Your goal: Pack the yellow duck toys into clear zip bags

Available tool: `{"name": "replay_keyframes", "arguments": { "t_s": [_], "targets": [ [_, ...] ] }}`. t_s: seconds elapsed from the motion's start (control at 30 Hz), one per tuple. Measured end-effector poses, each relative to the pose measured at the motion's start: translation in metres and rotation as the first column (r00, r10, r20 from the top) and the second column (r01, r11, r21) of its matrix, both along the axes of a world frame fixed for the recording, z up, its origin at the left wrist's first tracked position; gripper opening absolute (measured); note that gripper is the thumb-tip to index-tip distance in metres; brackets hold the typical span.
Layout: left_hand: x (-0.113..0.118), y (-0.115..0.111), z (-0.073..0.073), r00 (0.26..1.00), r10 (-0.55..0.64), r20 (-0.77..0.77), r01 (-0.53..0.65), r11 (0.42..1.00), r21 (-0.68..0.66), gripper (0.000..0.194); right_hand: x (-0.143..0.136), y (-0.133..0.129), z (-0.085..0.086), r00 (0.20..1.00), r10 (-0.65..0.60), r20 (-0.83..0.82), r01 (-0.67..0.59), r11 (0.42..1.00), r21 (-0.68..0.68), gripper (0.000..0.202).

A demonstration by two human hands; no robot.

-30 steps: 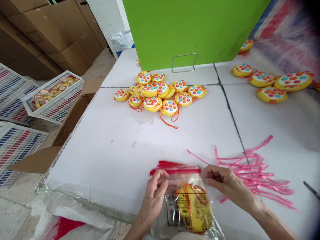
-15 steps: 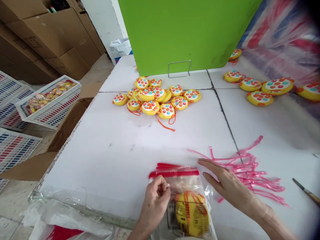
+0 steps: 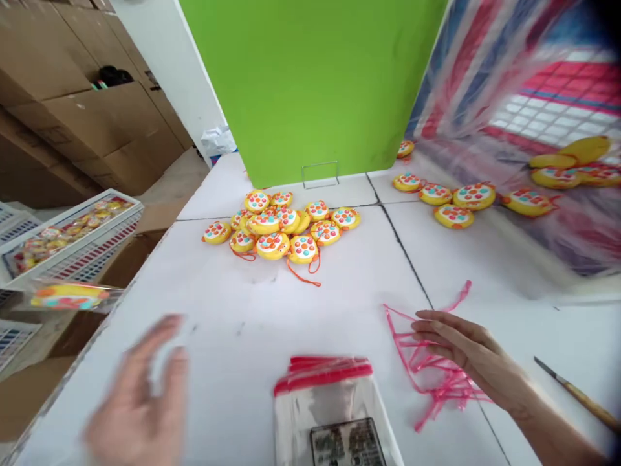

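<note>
My left hand (image 3: 140, 401), blurred by motion, is over the left part of the white table, its fingers apart and holding nothing. Beyond it a bagged yellow toy (image 3: 70, 296) hangs in mid-air past the table's left edge. My right hand (image 3: 458, 340) has its fingers stretched out over pink plastic strips (image 3: 446, 382). Between the hands lies a stack of clear bags with red top edges (image 3: 334, 414), a dark printed label showing on the top one. A pile of yellow toys with coloured dots (image 3: 274, 226) sits farther back.
A green board (image 3: 320, 84) stands at the back of the table (image 3: 233, 291). More yellow toys (image 3: 453, 217) lie at the right, near plastic-wrapped baskets. A knife (image 3: 577, 396) rests at the right. A white basket of bagged toys (image 3: 68, 236) and cartons (image 3: 101, 116) are at the left.
The bagged toy has left the bag stack and is now in the air at the left. My left hand has moved left and opened. The view has shifted.
</note>
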State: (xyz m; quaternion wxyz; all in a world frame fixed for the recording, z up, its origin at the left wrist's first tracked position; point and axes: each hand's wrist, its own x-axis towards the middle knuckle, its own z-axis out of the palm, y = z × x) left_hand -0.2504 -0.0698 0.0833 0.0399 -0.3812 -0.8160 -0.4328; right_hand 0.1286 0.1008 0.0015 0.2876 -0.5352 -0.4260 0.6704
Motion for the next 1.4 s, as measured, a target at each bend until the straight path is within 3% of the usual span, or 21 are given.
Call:
{"name": "replay_keyframes", "arguments": {
  "t_s": [0.03, 0.1, 0.17, 0.2, 0.23, 0.33, 0.43, 0.47, 0.57, 0.63, 0.73, 0.87, 1.0, 1.13, 1.3, 1.4],
  "targets": [
    [0.018, 0.011, -0.012, 0.989, -0.145, 0.024, 0.146, 0.987, -0.063, 0.034, -0.002, 0.005, -0.002, 1.0, 0.022, -0.006, -0.022, 1.0, -0.002, 0.041],
    [0.058, 0.033, -0.04, 0.887, -0.444, 0.124, 0.457, 0.882, -0.116, 0.029, -0.005, 0.014, -0.003, 0.998, 0.068, 0.01, -0.068, 0.998, -0.006, 0.037],
    [0.095, 0.057, -0.066, 0.793, -0.585, 0.171, 0.607, 0.785, -0.124, 0.036, -0.009, 0.024, -0.002, 0.993, 0.11, 0.03, -0.111, 0.994, 0.01, 0.036],
    [0.111, 0.069, -0.075, 0.76, -0.629, 0.164, 0.649, 0.749, -0.132, 0.042, -0.011, 0.028, -0.002, 0.992, 0.125, 0.031, -0.126, 0.992, 0.025, 0.036],
    [0.126, 0.082, -0.083, 0.698, -0.7, 0.15, 0.716, 0.678, -0.166, 0.048, -0.013, 0.032, -0.002, 0.99, 0.137, 0.026, -0.138, 0.99, 0.041, 0.035],
    [0.163, 0.123, -0.092, 0.585, -0.8, 0.133, 0.792, 0.528, -0.308, 0.059, -0.016, 0.041, -0.001, 0.989, 0.151, -0.007, -0.15, 0.985, 0.085, 0.035],
    [0.189, 0.158, -0.099, 0.5, -0.857, 0.128, 0.82, 0.421, -0.387, 0.062, -0.013, 0.045, -0.001, 0.986, 0.164, -0.003, -0.162, 0.98, 0.112, 0.034],
    [0.195, 0.168, -0.104, 0.486, -0.867, 0.113, 0.822, 0.409, -0.396, 0.057, -0.011, 0.045, -0.001, 0.987, 0.162, 0.005, -0.161, 0.98, 0.12, 0.034],
    [0.205, 0.185, -0.121, 0.491, -0.871, 0.026, 0.818, 0.45, -0.357, 0.027, 0.001, 0.048, -0.006, 0.989, 0.14, 0.056, -0.147, 0.977, 0.155, 0.035],
    [0.206, 0.189, -0.129, 0.502, -0.865, 0.002, 0.827, 0.48, -0.293, 0.029, 0.012, 0.052, -0.011, 0.988, 0.1, 0.115, -0.122, 0.971, 0.207, 0.037],
    [0.203, 0.187, -0.131, 0.514, -0.854, 0.084, 0.849, 0.492, -0.191, 0.027, 0.036, 0.062, -0.024, 0.968, -0.022, 0.249, -0.066, 0.939, 0.339, 0.037],
    [0.203, 0.182, -0.128, 0.545, -0.813, 0.206, 0.839, 0.529, -0.13, 0.026, 0.07, 0.076, -0.044, 0.856, -0.24, 0.457, -0.066, 0.827, 0.558, 0.029],
    [0.208, 0.178, -0.13, 0.574, -0.791, 0.21, 0.818, 0.56, -0.128, 0.026, 0.089, 0.08, -0.057, 0.773, -0.286, 0.566, -0.211, 0.725, 0.655, 0.021],
    [0.213, 0.173, -0.133, 0.563, -0.795, 0.227, 0.826, 0.552, -0.115, 0.026, 0.089, 0.075, -0.05, 0.741, -0.276, 0.612, -0.314, 0.664, 0.679, 0.022],
    [0.219, 0.166, -0.131, 0.545, -0.811, 0.212, 0.838, 0.532, -0.12, 0.027, 0.068, 0.074, -0.03, 0.739, -0.234, 0.631, -0.405, 0.594, 0.695, 0.024],
    [0.219, 0.163, -0.13, 0.541, -0.812, 0.221, 0.841, 0.52, -0.149, 0.028, 0.059, 0.075, -0.029, 0.73, -0.195, 0.655, -0.455, 0.575, 0.68, 0.033]
  ]
}}
